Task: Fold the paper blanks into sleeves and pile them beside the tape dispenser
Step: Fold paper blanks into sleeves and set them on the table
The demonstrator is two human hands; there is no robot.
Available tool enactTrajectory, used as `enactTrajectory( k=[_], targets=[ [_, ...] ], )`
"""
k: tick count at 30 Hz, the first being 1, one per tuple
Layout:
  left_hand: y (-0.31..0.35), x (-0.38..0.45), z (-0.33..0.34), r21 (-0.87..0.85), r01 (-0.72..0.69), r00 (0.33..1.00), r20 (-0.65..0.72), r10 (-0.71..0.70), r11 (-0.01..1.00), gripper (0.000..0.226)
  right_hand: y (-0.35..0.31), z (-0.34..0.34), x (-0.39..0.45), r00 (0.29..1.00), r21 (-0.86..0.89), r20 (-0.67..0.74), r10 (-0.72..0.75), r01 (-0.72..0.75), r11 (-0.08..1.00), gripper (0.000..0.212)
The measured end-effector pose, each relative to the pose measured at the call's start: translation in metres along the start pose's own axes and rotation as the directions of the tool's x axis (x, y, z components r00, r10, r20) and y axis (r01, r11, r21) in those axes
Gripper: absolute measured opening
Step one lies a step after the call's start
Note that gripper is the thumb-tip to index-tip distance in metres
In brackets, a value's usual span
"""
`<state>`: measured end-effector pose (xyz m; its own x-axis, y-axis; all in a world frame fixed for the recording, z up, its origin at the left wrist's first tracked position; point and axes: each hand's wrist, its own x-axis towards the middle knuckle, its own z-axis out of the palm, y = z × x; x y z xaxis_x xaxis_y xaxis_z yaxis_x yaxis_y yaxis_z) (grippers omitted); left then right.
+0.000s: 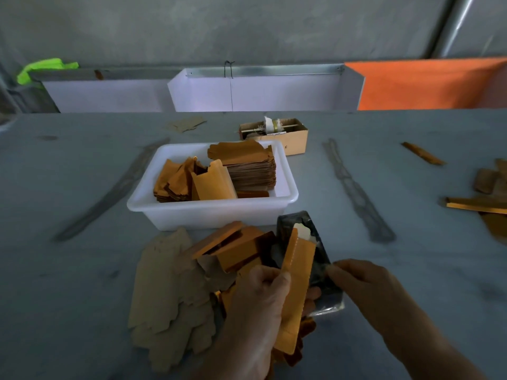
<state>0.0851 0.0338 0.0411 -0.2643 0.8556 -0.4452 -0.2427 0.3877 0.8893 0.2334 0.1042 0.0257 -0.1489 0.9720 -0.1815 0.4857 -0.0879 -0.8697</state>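
My left hand (pixel 267 294) comes up from the bottom edge, forearm near vertical, thumb on top and fingers curled round a folded orange sleeve (pixel 297 283), holding it tilted up over the black tape dispenser (pixel 310 259). My right hand (pixel 359 281) reaches in from lower right, forearm slanting, thumb and fingertips pinched together at the dispenser's right edge; looks like a bit of tape between them but too blurred, can't tell what it holds. No readable writing or labels anywhere. Just left of the dispenser, touching it, a loose pile of folded sleeves (pixel 233 248). Flat tan blanks (pixel 164 292) fan out on the grey table (pixel 82 270) left of my left hand. Behind, a white tub (pixel 211 212) holds a tall stack of blanks (pixel 247 165) and some loose orange pieces. A small cardboard box (pixel 277 133) stands past the tub. More orange scraps (pixel 482 198) at far right.
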Motion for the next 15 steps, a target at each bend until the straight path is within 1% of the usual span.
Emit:
enactTrajectory(
  k=[3,6,11,13,15],
  targets=[
    [-0.003,0.001,0.008,0.099,0.005,1.000,-0.030,-0.002,0.995,0.012,-0.005,0.005,0.000,0.999,0.016,0.038,0.022,-0.022,1.000,0.017],
    [-0.005,-0.001,0.010,0.129,-0.031,0.998,-0.048,0.038,0.991,0.011,-0.007,0.009,-0.001,0.998,0.054,0.053,0.040,-0.043,0.998,0.015],
    [-0.010,-0.003,0.011,0.080,-0.070,0.995,-0.067,0.076,0.994,0.012,-0.009,0.010,-0.003,0.998,0.104,0.039,0.050,-0.054,0.993,0.020],
    [-0.012,-0.004,0.012,0.041,-0.075,0.994,-0.073,0.078,0.996,0.012,-0.009,0.011,-0.005,0.999,0.110,0.017,0.046,-0.047,0.993,0.022],
    [-0.014,-0.003,0.013,0.050,-0.095,0.991,-0.092,0.100,0.994,0.011,-0.009,0.012,-0.006,0.999,0.110,-0.021,0.046,-0.044,0.993,0.025]
  ],
)
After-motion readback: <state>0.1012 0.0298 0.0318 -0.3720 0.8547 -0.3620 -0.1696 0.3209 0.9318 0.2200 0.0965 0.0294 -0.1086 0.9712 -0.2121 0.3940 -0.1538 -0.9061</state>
